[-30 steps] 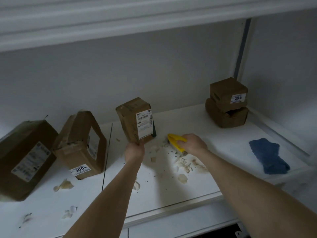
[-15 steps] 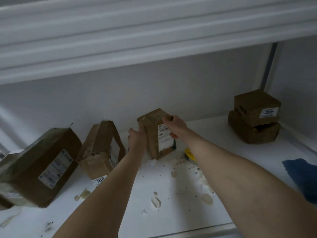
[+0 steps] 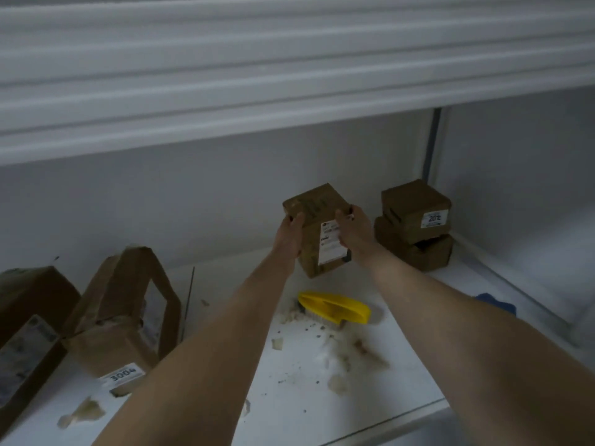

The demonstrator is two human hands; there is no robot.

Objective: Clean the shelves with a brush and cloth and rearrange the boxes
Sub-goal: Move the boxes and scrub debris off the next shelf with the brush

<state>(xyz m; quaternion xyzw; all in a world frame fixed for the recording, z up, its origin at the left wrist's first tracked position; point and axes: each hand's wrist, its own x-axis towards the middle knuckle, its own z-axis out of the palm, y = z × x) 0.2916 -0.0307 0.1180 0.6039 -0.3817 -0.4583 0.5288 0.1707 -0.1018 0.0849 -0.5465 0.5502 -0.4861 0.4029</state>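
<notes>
We log a brown box [image 3: 314, 204] with a white label printed black, yellow brush [image 3: 335, 307], blue cloth [image 3: 497, 304], white shelf [image 3: 289, 397] flecked with beige and dark crumbs [image 3: 360, 349], 2 brown stacked boxes [image 3: 415, 226], white tag, black digits.
</notes>
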